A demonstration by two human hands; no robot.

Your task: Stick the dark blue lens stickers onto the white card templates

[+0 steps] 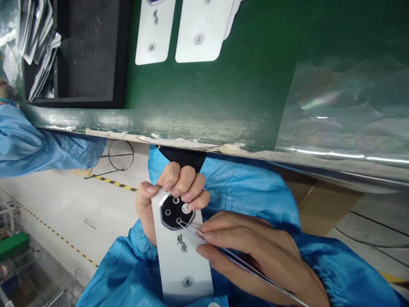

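My left hand (179,184) grips the top end of a white phone back cover (171,266), its fingers curled over the edge. The cover has dark printed characters, a round emblem and a black camera plate (171,215) with several ringed holes. In my right hand (252,251) is a pair of thin metal tweezers (230,254), pinched between thumb and fingers. The tweezer tips meet the lower ring on the camera plate. Both hands are below the table's front edge, over my lap.
Another white cover (155,38) and a small stack of covers (204,34) lie on the green table (255,76). At left is a black tray (119,64) beside many upright covers (36,34). A clear plastic sheet (345,111) lies right. A co-worker's blue sleeve (47,145) shows at left.
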